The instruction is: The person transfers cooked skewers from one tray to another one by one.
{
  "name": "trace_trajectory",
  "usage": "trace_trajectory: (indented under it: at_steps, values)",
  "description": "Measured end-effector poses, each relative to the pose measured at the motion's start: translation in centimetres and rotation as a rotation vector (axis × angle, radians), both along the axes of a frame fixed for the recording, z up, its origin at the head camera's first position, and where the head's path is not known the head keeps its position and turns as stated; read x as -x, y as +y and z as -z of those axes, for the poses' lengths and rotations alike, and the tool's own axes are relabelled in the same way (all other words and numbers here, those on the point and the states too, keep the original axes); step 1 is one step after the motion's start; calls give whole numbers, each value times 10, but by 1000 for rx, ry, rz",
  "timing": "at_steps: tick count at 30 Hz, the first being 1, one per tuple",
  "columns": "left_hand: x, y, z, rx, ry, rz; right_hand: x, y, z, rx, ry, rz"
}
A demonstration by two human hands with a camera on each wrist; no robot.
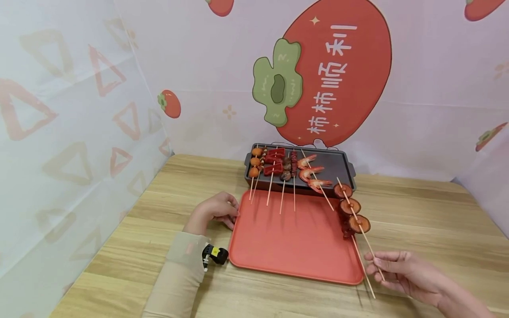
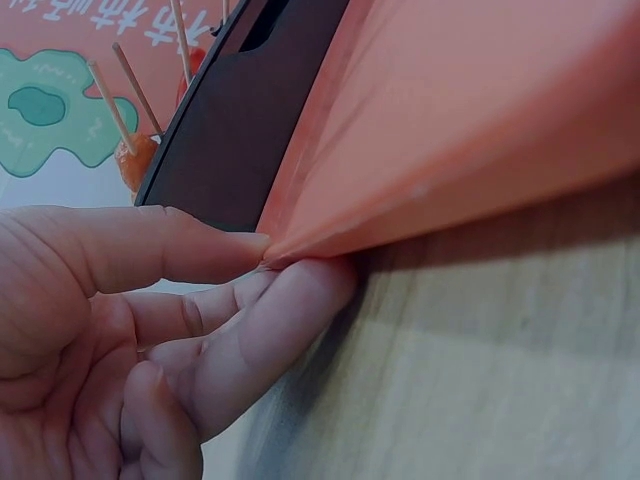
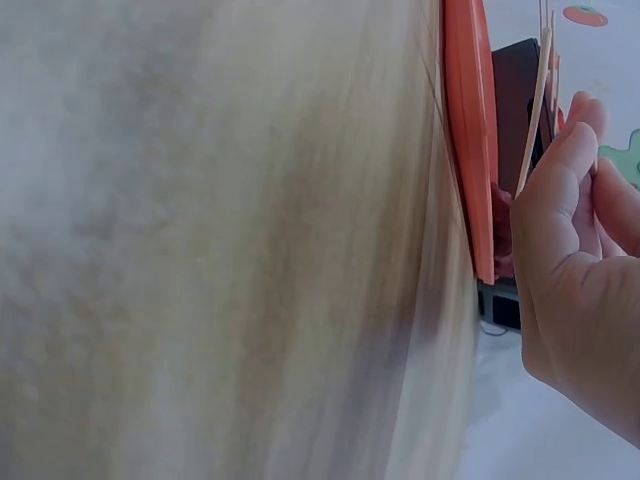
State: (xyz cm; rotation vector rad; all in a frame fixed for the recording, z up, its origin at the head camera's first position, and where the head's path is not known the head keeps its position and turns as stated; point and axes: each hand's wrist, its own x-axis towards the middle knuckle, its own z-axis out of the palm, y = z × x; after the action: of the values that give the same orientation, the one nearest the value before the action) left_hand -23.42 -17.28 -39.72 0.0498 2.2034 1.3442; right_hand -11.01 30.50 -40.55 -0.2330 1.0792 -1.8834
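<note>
My left hand pinches the left rim of a red rectangular tray. In the left wrist view the thumb and fingers close on that rim. My right hand holds the lower stick of a skewer with several round brown slices, like mushroom caps, over the tray's right edge. Beneath it, a second skewer with dark red pieces is partly hidden, its stick reaching past the tray's near right corner. In the right wrist view the right fingers curl by thin sticks.
Behind the tray stands a black grill pan. Across it lie skewers of orange balls, red slabs, shrimp and others, their sticks jutting over the tray. A wooden table carries everything; a printed cloth backs it.
</note>
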Motion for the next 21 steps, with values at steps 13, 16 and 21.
trace_trajectory:
  at_steps: [13,16,21]
  values:
    - [-1,0,-2,4,-4,-13,-12,-4,3,-55,-3,-15]
    - [-1,1,-2,0,-6,-7,-14,-5,2,-45,-24,-17]
    - [0,1,-2,0,-7,-7,-19,-9,1,-43,-86,-24]
